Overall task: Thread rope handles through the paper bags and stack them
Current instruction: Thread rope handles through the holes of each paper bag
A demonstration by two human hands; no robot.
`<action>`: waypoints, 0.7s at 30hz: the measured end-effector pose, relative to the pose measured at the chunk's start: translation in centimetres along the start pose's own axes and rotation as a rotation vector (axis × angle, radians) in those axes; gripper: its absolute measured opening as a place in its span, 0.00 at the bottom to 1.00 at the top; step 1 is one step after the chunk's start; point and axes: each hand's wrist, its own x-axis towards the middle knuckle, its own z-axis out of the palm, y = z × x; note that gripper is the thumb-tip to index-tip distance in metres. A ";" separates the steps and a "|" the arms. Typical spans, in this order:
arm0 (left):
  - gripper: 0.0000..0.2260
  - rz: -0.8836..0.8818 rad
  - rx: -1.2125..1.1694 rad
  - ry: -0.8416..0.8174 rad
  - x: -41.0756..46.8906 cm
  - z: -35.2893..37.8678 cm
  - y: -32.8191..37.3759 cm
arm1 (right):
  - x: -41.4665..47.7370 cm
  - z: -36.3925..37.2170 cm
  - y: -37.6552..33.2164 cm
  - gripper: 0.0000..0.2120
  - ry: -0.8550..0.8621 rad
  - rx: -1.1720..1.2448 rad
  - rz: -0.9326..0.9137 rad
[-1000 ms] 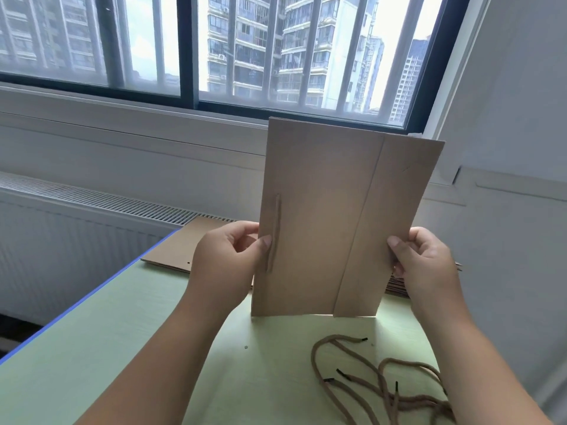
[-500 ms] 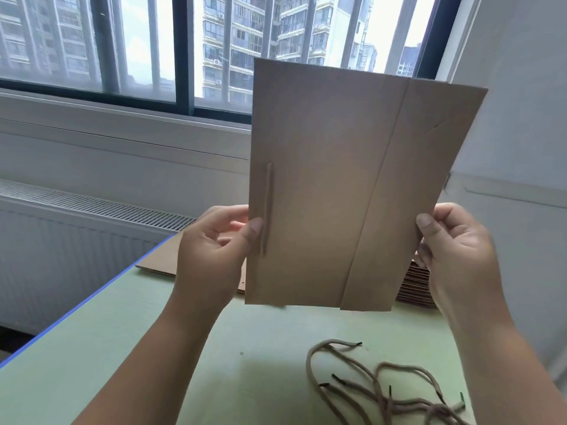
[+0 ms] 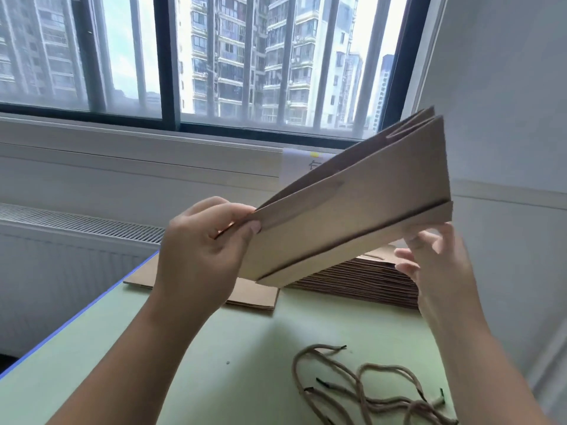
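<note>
One wide-angle camera, worn on the head, looks forward and slightly down across the green counter (image 3: 92,348) toward the window (image 3: 233,56). It sits close: the forearms (image 3: 159,348) enter from the bottom edge and the raised paper bag (image 3: 352,216) fills mid-frame.

Matt brown kraft paper bag (image 3: 352,216), braided fibrous ropes (image 3: 362,391), smooth green tabletop (image 3: 153,363)
</note>
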 end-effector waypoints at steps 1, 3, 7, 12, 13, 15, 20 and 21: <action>0.07 0.029 0.026 -0.010 0.1 -0.1 -0.1 | 0.2 -0.4 -0.1 0.22 0.019 -0.068 -0.004; 0.05 0.067 0.073 -0.028 0.7 -0.5 0.0 | 0.4 -1.1 -0.8 0.35 0.061 -0.223 -0.041; 0.05 0.167 0.236 -0.107 2.4 -0.7 0.6 | 1.1 -2.1 -3.1 0.24 0.006 -0.479 -0.186; 0.06 0.364 0.385 -0.188 2.3 1.1 1.5 | 1.9 -2.1 -2.6 0.02 -0.228 -0.561 -0.046; 0.06 0.379 0.389 -0.188 2.0 1.4 1.5 | 2.0 -2.1 -2.0 0.03 -0.235 -0.556 0.001; 0.06 0.385 0.377 -0.187 1.4 1.7 1.3 | 2.2 -2.5 -1.4 0.05 -0.194 -0.584 0.010; 0.05 0.399 0.374 -0.113 0.8 2.0 1.0 | 1.9 -2.8 -1.5 0.07 -0.192 -0.221 0.024; 0.04 0.389 0.370 -0.088 0.8 2.0 0.9 | 1.8 -2.8 -1.6 0.08 -0.216 -0.113 0.016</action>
